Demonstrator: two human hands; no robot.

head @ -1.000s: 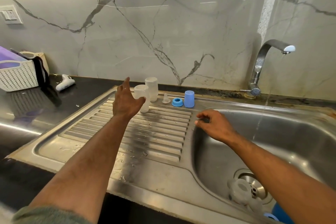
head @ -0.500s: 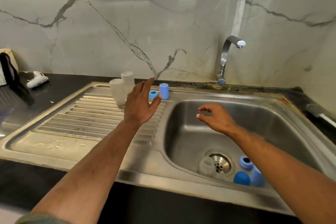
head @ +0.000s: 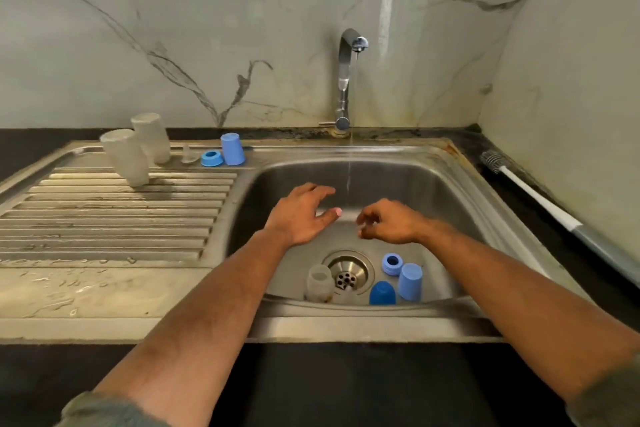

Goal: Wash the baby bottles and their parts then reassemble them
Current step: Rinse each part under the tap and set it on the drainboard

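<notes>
Two clear bottle bodies [head: 125,156] [head: 151,137] stand upside down on the draining board, with a clear teat [head: 188,153], a blue ring [head: 212,158] and a blue cap [head: 232,149] beside them. In the sink basin [head: 433,184] by the drain lie a clear bottle [head: 318,282], a blue ring [head: 392,263], a light blue cap [head: 410,281] and a dark blue cap [head: 382,293]. My left hand [head: 303,215] and my right hand [head: 389,222] hover over the basin, both empty, fingers loosely spread near the thin water stream.
The tap [head: 348,80] at the back runs a thin stream into the basin. A bottle brush [head: 519,184] with a white handle lies on the black counter to the right. The ridged draining board [head: 114,215] is wet.
My left hand has left the bottle on the draining board and moved right over the basin, beside my right hand. The view has swung right and down.
</notes>
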